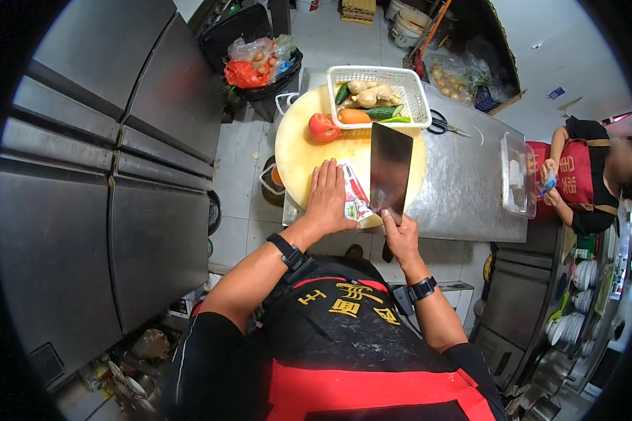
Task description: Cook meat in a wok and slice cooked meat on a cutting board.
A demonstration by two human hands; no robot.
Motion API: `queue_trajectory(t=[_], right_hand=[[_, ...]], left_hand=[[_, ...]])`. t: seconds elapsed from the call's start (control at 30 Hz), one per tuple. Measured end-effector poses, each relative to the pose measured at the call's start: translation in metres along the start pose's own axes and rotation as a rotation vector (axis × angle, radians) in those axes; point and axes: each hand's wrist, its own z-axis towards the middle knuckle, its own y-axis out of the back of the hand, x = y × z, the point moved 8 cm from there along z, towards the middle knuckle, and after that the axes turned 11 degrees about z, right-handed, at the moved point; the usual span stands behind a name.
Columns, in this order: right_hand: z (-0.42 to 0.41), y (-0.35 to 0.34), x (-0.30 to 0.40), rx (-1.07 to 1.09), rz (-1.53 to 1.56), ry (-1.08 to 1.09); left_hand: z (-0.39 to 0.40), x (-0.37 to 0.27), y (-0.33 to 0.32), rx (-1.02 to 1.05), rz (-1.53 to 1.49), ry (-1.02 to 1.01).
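My left hand [324, 197] lies flat over the left side of a red-and-white printed packet [354, 196], holding it against the round yellow cutting board [300, 163]. My right hand [402, 234] grips a broad-bladed cleaver [391, 168] at its handle end. Its dark blade points away from me, just right of the packet; whether it touches the packet I cannot tell. Beyond my left fingers a red tomato [324, 128] rests on the board. A white plastic basket [421, 100] at the board's far side holds ginger root [374, 94], a carrot [354, 116], cucumber pieces [383, 111] and a green pepper [395, 120].
Black-handled scissors [445, 125] and a clear plastic tub [516, 179] are on the steel table [458, 173]. A co-worker [579, 173] at the right handles a small blue-and-clear item. A full trash bin [263, 68] stands far left, near steel refrigerator doors [163, 237].
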Motion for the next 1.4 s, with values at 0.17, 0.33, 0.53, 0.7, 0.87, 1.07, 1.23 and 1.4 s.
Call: queue_trajectory(t=[0.17,0.33,0.53,0.7,0.87,1.07,1.23,1.4], right_hand=[[-0.005,-0.005,0.004,-0.006,-0.032,-0.056],[-0.001,-0.006,0.01,-0.015,-0.055,0.025],[0.03,-0.019,0.006,-0.026,0.018,-0.046],[0.039,-0.018,-0.011,0.081,-0.1,-0.088],[0.01,-0.008,-0.01,0.095,-0.085,-0.068],[0.027,-0.025,-0.001,0.051,-0.032,-0.056],[0.08,-0.053,0.016,0.047,-0.091,0.14],[0.117,-0.075,0.025,0.137,-0.128,0.042]], left_hand=[[0.001,0.003,0.001,-0.014,0.006,-0.001],[-0.001,0.002,0.004,-0.017,-0.002,0.004],[-0.003,0.002,0.001,-0.028,-0.006,-0.002],[-0.006,0.002,-0.002,-0.044,-0.004,0.003],[-0.007,0.006,-0.002,-0.077,0.0,-0.012],[-0.008,0.007,-0.001,-0.046,0.006,0.002],[-0.008,0.002,0.001,-0.066,0.009,-0.007],[-0.01,0.0,0.006,-0.096,-0.005,-0.009]])
